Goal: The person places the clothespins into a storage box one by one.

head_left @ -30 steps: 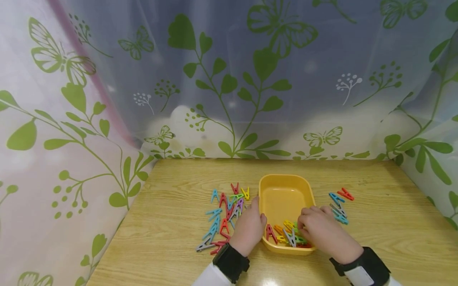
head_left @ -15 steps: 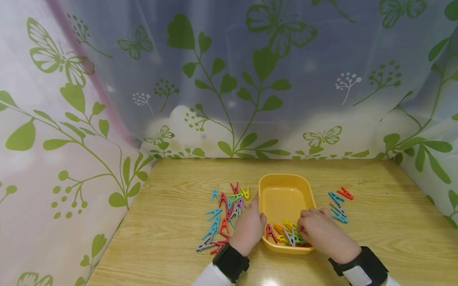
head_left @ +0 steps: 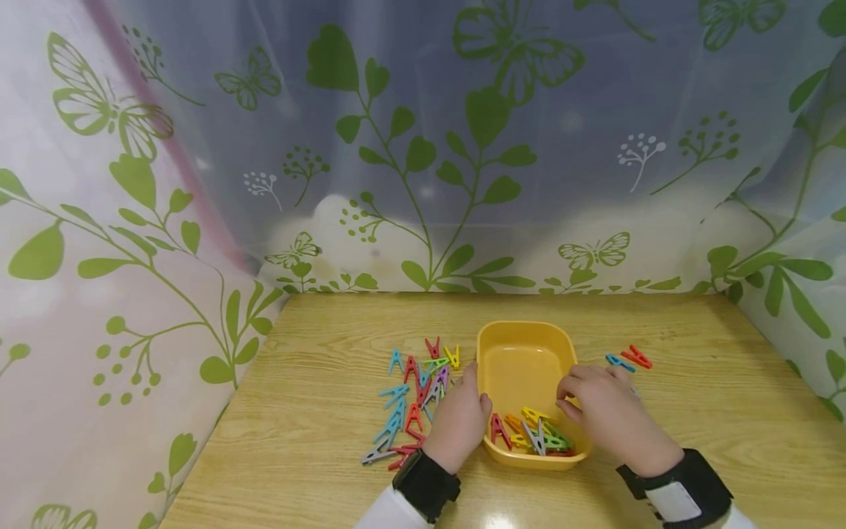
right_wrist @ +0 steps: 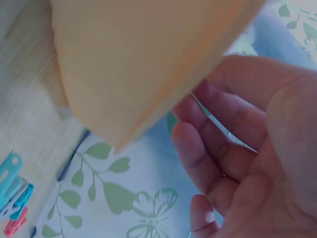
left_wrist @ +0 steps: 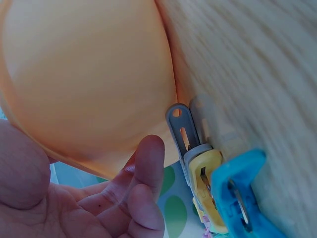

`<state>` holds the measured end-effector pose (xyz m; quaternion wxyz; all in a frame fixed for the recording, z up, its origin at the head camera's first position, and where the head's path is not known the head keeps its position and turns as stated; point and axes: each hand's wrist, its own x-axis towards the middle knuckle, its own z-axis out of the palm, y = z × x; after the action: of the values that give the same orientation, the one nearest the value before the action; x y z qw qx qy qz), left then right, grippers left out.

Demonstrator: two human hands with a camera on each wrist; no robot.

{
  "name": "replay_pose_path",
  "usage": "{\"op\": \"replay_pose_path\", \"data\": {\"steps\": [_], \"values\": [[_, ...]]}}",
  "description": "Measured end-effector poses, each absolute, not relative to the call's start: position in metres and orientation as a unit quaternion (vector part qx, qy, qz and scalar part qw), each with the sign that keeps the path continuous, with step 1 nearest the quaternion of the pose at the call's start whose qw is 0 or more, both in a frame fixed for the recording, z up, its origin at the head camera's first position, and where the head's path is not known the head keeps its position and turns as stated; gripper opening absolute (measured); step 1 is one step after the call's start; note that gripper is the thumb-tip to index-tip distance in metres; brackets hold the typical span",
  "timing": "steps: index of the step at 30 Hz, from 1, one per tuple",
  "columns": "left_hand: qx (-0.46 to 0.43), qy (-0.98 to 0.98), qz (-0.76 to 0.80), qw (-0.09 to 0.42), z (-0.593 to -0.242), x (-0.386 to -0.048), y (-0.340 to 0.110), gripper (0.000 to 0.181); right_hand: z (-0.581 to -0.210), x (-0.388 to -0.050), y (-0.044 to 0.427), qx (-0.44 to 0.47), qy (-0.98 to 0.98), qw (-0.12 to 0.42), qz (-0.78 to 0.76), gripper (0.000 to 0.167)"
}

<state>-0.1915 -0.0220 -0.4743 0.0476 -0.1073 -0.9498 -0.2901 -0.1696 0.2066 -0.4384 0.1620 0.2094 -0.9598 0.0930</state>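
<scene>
A yellow plastic tub [head_left: 525, 367] stands between the two hands, with several coloured clothespins [head_left: 537, 438] heaped in its near end. My left hand [head_left: 456, 425] holds the tub's left side, thumb at the rim and fingers against the outer wall, as the left wrist view also shows. Over the right rim hovers my right hand [head_left: 613, 420], fingers loosely bent; I see no clothespin between them. In the right wrist view its fingertips [right_wrist: 188, 141] are beside the tub wall [right_wrist: 129, 59], some partly behind the rim.
A loose pile of clothespins [head_left: 394, 415] lies on the wooden table left of the tub. On the right lie a red clothespin [head_left: 637, 357] and a blue clothespin [head_left: 619, 362], with others partly hidden behind the right hand. A patterned curtain [head_left: 423, 242] encloses the table.
My right hand has drawn back to the right and slightly up, away from the clothespins in the tub, and now covers some clothespins on the right. The left hand has stayed put.
</scene>
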Motion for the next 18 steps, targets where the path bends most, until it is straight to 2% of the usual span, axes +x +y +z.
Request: {"op": "replay_pose_path", "data": {"steps": [7, 14, 18], "values": [[-0.103, -0.95, -0.291, 0.041, -0.473, -0.19, -0.022, 0.054, -0.43, -0.181, 0.224, 0.159, -0.96, 0.195, 0.121, 0.01], [-0.102, -0.951, -0.288, 0.042, -0.473, -0.19, -0.022, 0.054, -0.438, -0.191, 0.245, 0.117, -0.957, 0.225, 0.141, 0.011], [-0.105, -0.95, -0.289, 0.049, -0.473, -0.19, -0.022, 0.054, -0.446, -0.194, 0.255, 0.104, -0.962, 0.219, 0.129, 0.011]]}}
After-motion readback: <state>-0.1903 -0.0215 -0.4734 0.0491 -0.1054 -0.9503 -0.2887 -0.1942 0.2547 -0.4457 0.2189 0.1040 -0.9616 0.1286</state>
